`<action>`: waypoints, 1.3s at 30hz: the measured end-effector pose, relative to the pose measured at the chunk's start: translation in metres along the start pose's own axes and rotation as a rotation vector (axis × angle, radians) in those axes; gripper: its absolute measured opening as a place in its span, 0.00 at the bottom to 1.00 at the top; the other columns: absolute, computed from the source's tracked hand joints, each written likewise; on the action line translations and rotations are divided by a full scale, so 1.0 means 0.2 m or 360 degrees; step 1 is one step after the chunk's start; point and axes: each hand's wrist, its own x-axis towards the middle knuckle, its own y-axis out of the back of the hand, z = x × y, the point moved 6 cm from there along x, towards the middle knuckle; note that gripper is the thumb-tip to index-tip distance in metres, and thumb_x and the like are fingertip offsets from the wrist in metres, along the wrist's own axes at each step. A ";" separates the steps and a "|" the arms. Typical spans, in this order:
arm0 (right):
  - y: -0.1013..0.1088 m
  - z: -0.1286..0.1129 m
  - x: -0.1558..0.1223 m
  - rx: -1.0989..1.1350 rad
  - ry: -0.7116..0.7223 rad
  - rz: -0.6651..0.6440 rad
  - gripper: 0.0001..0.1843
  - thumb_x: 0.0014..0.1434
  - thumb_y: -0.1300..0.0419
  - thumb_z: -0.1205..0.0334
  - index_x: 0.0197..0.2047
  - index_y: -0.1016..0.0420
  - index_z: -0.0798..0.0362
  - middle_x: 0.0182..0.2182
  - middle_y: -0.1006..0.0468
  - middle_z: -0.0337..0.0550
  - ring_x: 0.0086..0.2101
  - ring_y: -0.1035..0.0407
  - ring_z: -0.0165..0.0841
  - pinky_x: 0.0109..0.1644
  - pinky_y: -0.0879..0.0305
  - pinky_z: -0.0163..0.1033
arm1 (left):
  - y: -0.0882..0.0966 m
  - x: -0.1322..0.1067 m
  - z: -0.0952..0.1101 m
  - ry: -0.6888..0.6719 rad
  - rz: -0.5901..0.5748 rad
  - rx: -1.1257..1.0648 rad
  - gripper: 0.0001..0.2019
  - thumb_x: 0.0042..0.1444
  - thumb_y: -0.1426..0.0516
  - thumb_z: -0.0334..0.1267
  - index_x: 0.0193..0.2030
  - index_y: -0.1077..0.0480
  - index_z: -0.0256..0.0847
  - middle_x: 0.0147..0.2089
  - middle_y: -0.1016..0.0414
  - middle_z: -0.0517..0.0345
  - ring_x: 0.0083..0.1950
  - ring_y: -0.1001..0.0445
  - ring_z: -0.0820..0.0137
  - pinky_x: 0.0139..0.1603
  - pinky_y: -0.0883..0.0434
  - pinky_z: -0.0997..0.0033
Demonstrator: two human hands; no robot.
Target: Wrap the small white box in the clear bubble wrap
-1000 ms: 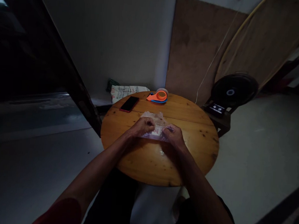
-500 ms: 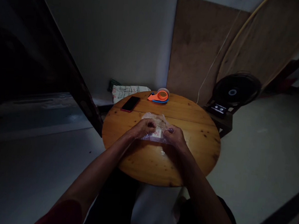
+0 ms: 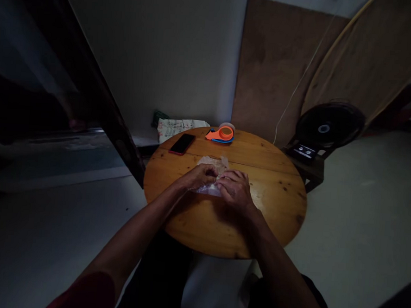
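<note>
A sheet of clear bubble wrap (image 3: 203, 188) lies near the middle of the round wooden table, partly covered by both hands. My left hand (image 3: 201, 175) is closed at its left side, thumb and fingers pinched on the wrap. Across the right part, my right hand (image 3: 236, 186) lies with fingers stretched out and the thumb apart, pressing on the folded plastic. The small pale item with red marks seen inside the wrap earlier is hidden beneath the hands.
On the round table (image 3: 278, 209), a black phone with a red edge (image 3: 182, 144) lies at the back left. An orange and blue tape dispenser (image 3: 224, 133) stands at the back edge. Beyond are a printed white sack (image 3: 179, 127) and, at right, a black fan (image 3: 323, 128).
My right hand has moved left over the wrap, from pinching its right edge to lying across it. The wrap's right side is now folded inward. My left hand stays nearly in place.
</note>
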 end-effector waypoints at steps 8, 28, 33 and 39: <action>-0.04 0.01 -0.01 -0.0019 -0.0019 -0.0144 0.10 0.61 0.44 0.61 0.39 0.21 0.48 0.43 0.21 0.42 0.46 0.34 0.37 0.51 0.48 0.46 | -0.02 0.00 0.01 -0.0027 -0.0001 0.0025 0.07 0.45 0.40 0.34 0.33 0.31 0.35 0.31 0.29 0.60 0.32 0.34 0.76 0.33 0.37 0.77; -0.04 0.02 -0.01 -0.0028 -0.0004 -0.0134 0.09 0.60 0.44 0.61 0.38 0.22 0.49 0.42 0.21 0.42 0.45 0.34 0.37 0.50 0.49 0.44 | 0.19 -0.15 -0.13 0.0126 0.0315 0.0637 0.10 0.46 0.44 0.36 0.36 0.28 0.36 0.30 0.30 0.60 0.29 0.35 0.74 0.28 0.40 0.78; -0.04 0.01 0.00 -0.0016 0.0023 -0.0119 0.09 0.60 0.44 0.61 0.38 0.22 0.49 0.42 0.21 0.42 0.45 0.33 0.37 0.50 0.48 0.44 | 0.20 -0.18 -0.11 0.0196 0.0387 0.0817 0.11 0.45 0.44 0.32 0.38 0.27 0.38 0.30 0.29 0.61 0.30 0.34 0.74 0.28 0.41 0.78; -0.04 0.02 0.00 -0.0018 0.0052 -0.0116 0.09 0.60 0.44 0.62 0.37 0.22 0.49 0.41 0.21 0.43 0.44 0.33 0.37 0.49 0.48 0.44 | 0.28 -0.20 -0.14 0.0277 0.0530 0.1070 0.15 0.45 0.39 0.42 0.40 0.28 0.38 0.36 0.26 0.55 0.35 0.31 0.68 0.30 0.41 0.74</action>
